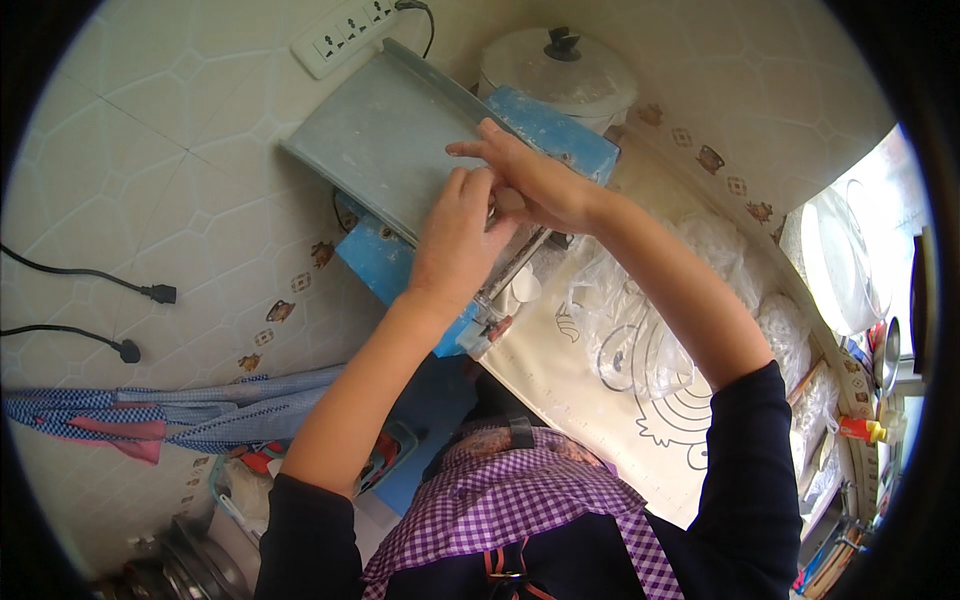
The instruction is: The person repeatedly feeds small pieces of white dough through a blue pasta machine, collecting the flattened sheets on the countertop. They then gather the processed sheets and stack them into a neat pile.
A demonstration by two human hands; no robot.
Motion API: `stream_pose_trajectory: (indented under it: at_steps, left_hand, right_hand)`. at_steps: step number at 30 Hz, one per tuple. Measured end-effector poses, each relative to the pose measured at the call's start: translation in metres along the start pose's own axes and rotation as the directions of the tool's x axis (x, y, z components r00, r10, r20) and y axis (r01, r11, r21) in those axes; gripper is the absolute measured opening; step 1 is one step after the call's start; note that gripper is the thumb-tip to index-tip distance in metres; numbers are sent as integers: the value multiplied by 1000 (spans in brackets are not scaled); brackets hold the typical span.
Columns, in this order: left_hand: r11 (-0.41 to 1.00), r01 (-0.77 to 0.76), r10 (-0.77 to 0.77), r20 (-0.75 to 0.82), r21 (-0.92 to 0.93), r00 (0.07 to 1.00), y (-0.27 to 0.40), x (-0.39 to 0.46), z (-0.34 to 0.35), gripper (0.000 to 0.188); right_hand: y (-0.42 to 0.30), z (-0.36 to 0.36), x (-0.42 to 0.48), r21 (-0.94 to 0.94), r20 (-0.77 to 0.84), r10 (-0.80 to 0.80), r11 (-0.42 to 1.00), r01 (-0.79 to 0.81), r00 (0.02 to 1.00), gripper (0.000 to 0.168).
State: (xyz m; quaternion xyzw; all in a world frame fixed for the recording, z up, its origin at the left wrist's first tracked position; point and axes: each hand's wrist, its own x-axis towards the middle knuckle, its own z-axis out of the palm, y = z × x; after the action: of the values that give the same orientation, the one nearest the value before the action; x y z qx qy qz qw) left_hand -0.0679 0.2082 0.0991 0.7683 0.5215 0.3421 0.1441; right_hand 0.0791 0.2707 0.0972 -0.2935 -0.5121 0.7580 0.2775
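My left hand (459, 236) and my right hand (544, 184) meet over the lower right end of a grey metal tray (382, 127), part of a blue machine (375, 251) dusted with white powder. A small pale round piece (510, 199), perhaps dough, shows between the hands; which fingers hold it is hidden. The right hand's upper fingers are stretched out, while the left fingers are bent. Several thin white discs (525, 286) lie in a pile just below the machine's front edge.
Crumpled clear plastic bags (637, 330) lie on a cream mat (547, 382) with printed drawings. A lidded pot (559, 75) stands behind the machine. A socket strip (341, 37) is on the tiled wall, where loose black plugs (161, 293) also hang. A checked cloth (247, 412) hangs at left.
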Motion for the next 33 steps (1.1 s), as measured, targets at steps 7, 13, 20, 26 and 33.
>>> stream_pose_trajectory:
  at_steps: [7, 13, 20, 26, 33]
  left_hand:
    - [819, 295, -271, 122, -493, 955, -33, 4, -16, 25]
    - [837, 302, -270, 135, -456, 953, -30, 2, -19, 21]
    - [882, 302, -249, 187, -361, 950, -33, 0, -25, 13]
    - [983, 169, -159, 127, -72, 979, -33, -4, -21, 10]
    - [930, 4, -83, 199, 368, 977, -27, -6, -12, 15]
  right_hand:
    - [5, -16, -3, -420, -108, -189, 899, 127, 976, 46]
    - [6, -17, -1, -636, -37, -346, 731, 245, 937, 27]
    - [1, -15, -2, -714, 68, -343, 639, 286, 937, 28]
    - [-1, -17, -2, -793, 102, -300, 551, 260, 948, 20]
    - [14, -34, 12, -845, 295, -335, 347, 408, 895, 18]
